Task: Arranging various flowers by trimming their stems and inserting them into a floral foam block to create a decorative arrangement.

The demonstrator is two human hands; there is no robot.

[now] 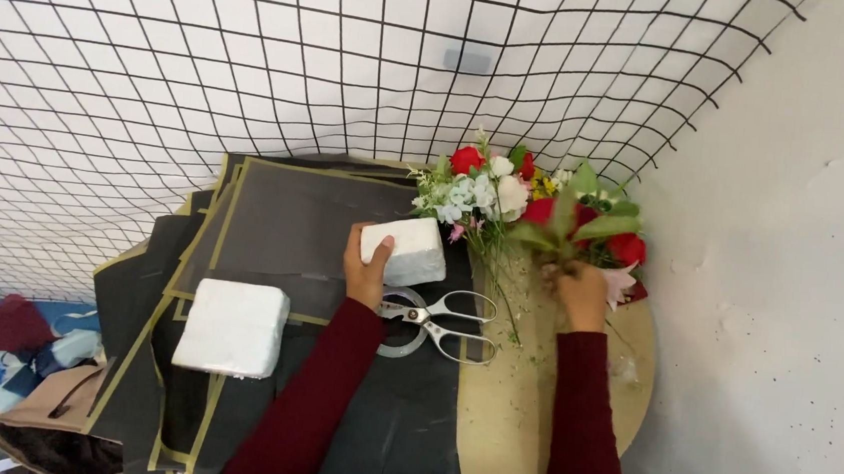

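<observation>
Left hand (367, 271) around foam block (405, 250)

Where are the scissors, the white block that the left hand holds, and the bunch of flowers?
scissors (436, 317): head view, at the pivot.
white block (409, 250): head view, on its top face.
bunch of flowers (512, 194): head view, on a white bloom.

The round tan wooden counter (528, 426) carries overlapping black gold-edged wrapping sheets (293, 217) on its left, a bunch of red, white and green flowers (535, 206) at its far right.
</observation>
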